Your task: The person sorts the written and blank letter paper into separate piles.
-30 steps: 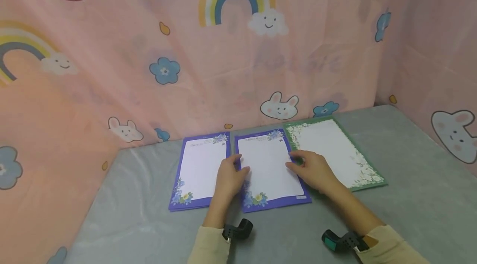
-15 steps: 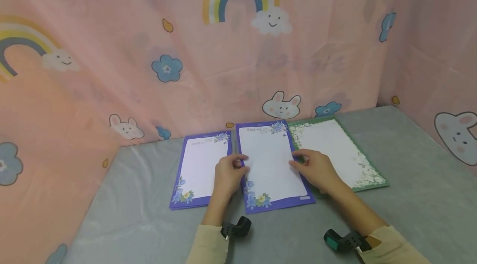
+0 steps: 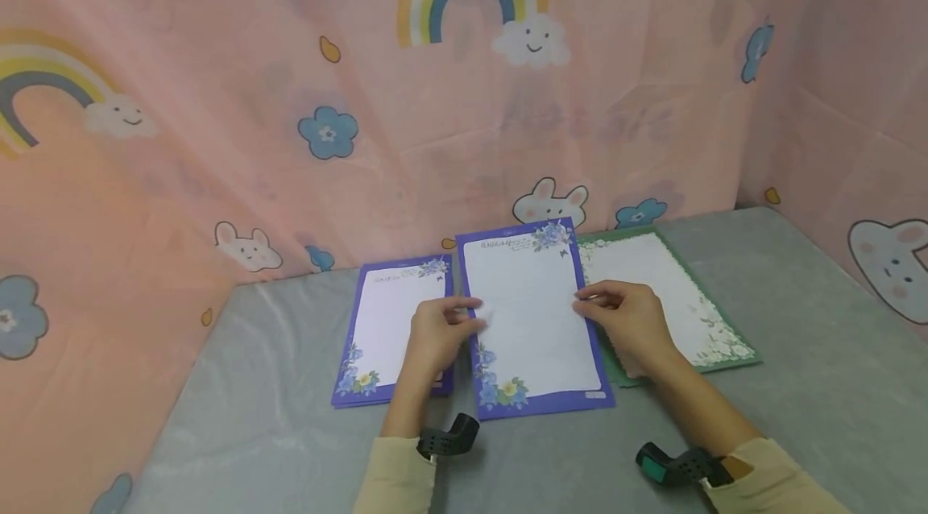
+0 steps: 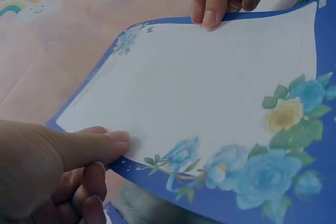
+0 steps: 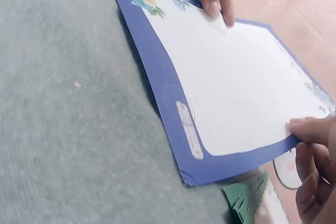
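Observation:
A sheet of paper [image 3: 532, 321] with a blue-purple border and printed blue flowers is held between both hands in the head view. My left hand [image 3: 437, 337] pinches its left edge; in the left wrist view the thumb lies over the face of the paper [image 4: 210, 77]. The opposite edge is pinched by my right hand [image 3: 632, 325]. The sheet tilts with its top raised, and the right wrist view shows its lower border [image 5: 173, 119] close above the cloth. Behind my left hand lies a stack of matching blue-bordered paper [image 3: 395, 321].
Green-bordered paper [image 3: 674, 296] with white flowers lies to the right, partly covered by my right hand and the held sheet. Grey cloth [image 3: 239, 369] covers the table. A pink patterned curtain [image 3: 435, 127] stands close behind the papers.
The middle blue-bordered sheet has risen from lying on the table, its top edge now higher and tilted up. Both hands came up slightly with it, the right hand also moving rightward.

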A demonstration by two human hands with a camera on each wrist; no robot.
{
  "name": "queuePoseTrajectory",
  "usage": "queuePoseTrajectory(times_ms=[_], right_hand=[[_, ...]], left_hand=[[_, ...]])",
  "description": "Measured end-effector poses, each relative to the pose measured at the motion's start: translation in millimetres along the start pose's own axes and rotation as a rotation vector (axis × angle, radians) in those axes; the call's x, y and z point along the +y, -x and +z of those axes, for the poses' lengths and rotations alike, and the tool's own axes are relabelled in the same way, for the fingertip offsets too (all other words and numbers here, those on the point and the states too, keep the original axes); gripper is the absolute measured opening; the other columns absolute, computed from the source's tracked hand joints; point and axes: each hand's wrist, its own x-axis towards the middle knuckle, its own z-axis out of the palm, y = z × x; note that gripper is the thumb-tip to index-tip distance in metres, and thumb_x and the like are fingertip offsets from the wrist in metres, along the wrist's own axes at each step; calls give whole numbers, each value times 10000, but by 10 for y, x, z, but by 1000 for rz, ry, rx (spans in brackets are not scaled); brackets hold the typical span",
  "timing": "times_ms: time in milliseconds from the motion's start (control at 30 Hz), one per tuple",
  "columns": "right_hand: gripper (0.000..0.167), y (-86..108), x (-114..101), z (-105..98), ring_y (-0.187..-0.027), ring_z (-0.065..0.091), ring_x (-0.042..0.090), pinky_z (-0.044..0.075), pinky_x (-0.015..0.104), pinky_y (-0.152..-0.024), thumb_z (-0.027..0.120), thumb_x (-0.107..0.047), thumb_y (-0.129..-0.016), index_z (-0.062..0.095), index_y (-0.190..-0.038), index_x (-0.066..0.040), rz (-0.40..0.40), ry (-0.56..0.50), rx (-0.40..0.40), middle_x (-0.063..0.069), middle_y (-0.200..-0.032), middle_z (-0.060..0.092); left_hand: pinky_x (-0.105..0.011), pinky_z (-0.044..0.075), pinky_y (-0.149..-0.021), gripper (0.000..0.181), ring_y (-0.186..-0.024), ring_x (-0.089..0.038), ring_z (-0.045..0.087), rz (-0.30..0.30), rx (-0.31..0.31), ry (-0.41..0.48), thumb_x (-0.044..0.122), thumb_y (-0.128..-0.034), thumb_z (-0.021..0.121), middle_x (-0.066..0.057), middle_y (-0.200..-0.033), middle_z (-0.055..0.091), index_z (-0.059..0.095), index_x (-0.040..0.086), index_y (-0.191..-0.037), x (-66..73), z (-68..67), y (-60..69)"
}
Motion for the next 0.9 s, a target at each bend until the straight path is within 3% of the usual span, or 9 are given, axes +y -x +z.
queuePoseTrajectory(times_ms=[133, 300, 467, 567, 733, 900], right_hand=[[185, 7, -18, 20, -790, 600, 28, 494, 191, -669, 727, -207, -936, 793, -1066, -93, -26, -14, 20, 104, -978, 773], [226, 11, -47, 35, -856, 580, -58, 499, 141, -713, 663, -192, -983, 769, -1151, -83, -86, -29, 21, 122, -1141, 760], [298, 44, -154, -5, -786, 580, 36, 474, 201, -603, 665, -221, -986, 720, -1257, -111, -88, -68, -52, 132, -1171, 739], [334, 73, -240, -34, -723, 564, 122, 446, 241, -538, 694, -238, -966, 708, -1281, -126, -78, -76, -78, 131, -1136, 739], [337, 99, -388, -30, -761, 635, 213, 558, 263, -626, 706, -237, -958, 710, -1277, -130, -92, -104, -72, 130, -1132, 746], [339, 72, -583, 13, -824, 670, 150, 601, 279, -721, 702, -271, -961, 711, -1284, -169, -92, -124, -62, 98, -1193, 744]], left_hand=[[-242, 507, -629, 234, -844, -151, 700, -8, 15, 18, 165, -840, 810, -83, -979, 784, 800, 160, -1073, 17, -54, -1], [-241, 488, -617, 240, -805, -140, 679, -22, 22, 45, 157, -845, 802, -78, -951, 782, 798, 155, -1085, 66, -145, 22], [-228, 433, -579, 241, -762, -124, 654, -29, 37, 77, 151, -859, 795, -72, -916, 779, 794, 159, -1100, 123, -258, 54], [-249, 460, -651, 247, -800, -137, 710, -36, 46, 87, 160, -864, 792, -70, -907, 790, 791, 170, -1111, 171, -338, 78], [-320, 504, -760, 250, -862, -176, 743, -47, 90, 72, 195, -862, 800, -43, -903, 793, 791, 215, -1111, 239, -472, 121], [-327, 534, -780, 228, -890, -197, 717, 7, 179, 51, 195, -871, 795, -64, -922, 788, 795, 201, -1100, 261, -599, 159]])
